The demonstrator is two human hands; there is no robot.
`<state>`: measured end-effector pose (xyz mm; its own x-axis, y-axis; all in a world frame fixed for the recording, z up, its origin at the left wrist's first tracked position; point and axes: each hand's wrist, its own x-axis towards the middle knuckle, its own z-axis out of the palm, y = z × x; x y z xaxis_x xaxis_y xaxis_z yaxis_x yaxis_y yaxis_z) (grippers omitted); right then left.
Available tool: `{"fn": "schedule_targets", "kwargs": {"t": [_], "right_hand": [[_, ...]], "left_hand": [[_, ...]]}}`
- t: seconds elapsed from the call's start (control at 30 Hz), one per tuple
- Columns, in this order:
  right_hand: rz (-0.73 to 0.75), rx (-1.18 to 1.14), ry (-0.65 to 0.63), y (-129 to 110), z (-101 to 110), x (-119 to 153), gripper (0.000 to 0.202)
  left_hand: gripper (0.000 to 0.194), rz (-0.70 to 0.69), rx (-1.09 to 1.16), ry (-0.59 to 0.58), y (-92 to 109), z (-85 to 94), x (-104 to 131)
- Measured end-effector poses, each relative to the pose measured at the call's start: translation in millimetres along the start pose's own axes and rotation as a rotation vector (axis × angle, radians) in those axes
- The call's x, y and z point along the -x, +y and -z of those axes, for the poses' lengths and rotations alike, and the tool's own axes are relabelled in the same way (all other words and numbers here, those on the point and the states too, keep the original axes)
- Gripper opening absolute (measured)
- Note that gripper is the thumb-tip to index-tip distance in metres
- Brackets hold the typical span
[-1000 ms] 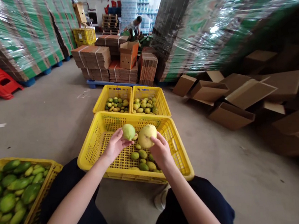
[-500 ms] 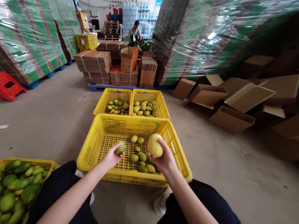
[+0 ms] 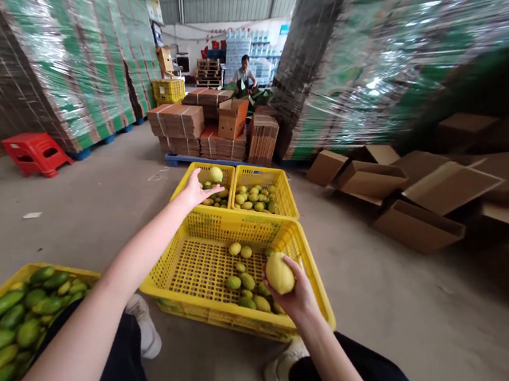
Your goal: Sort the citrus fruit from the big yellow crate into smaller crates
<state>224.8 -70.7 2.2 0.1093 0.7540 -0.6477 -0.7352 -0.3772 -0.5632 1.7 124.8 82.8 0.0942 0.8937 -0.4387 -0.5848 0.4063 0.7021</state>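
Note:
My left hand (image 3: pixel 198 188) is stretched out over the back left yellow crate (image 3: pixel 179 181), thumb and fingers spread apart. Just beyond its fingers a pale green-yellow lemon (image 3: pixel 215 174) shows above the fruit in that crate, apparently loose from the hand. My right hand (image 3: pixel 299 291) is closed round a large yellow lemon (image 3: pixel 280 273), held over the right side of the large front crate (image 3: pixel 175 304). Below it, several smaller green-yellow lemons (image 3: pixel 246 281) lie on the crate's slatted bottom, mostly toward the right.
Another yellow crate (image 3: pixel 291 195) with yellow lemons stands at the back right. A crate heaped with long green fruit (image 3: pixel 29 332) is by my left leg. Cardboard boxes (image 3: pixel 421 225) lie to the right, a red stool (image 3: pixel 36 155) to the left. A person (image 3: pixel 245 73) is behind stacked cartons (image 3: pixel 177 122).
My left hand has moved forward from the front crate to the back left crate and opened, letting go of the green lemon. My right hand still holds the yellow lemon, slightly lower in view.

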Motion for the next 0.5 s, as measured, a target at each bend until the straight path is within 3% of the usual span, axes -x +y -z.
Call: {"fn": "schedule_targets", "kwargs": {"t": [0.1,0.23,0.3,0.37,0.5], "right_hand": [[0.008,-0.001,0.014,1.0,-2.4,4.0,0.015],[-0.017,0.019,0.003,6.9,-4.1,6.0,0.012],[-0.042,0.046,-0.019,12.3,-1.3,2.8,0.013],[-0.109,0.091,-0.040,21.3,6.1,-2.4,0.018],[-0.246,0.235,-0.136,55.5,30.1,-13.0,0.024]], "left_hand": [[0.057,0.057,-0.160,0.045,-21.4,19.9,16.4],[0.033,0.154,-0.304,0.097,-82.3,87.2,56.2],[0.023,0.106,-0.520,0.063,-100.0,118.4,68.7],[0.016,0.014,-0.810,-0.053,-106.7,143.0,73.8],[0.012,-0.105,-1.324,-0.406,-107.0,176.9,73.2]]}}
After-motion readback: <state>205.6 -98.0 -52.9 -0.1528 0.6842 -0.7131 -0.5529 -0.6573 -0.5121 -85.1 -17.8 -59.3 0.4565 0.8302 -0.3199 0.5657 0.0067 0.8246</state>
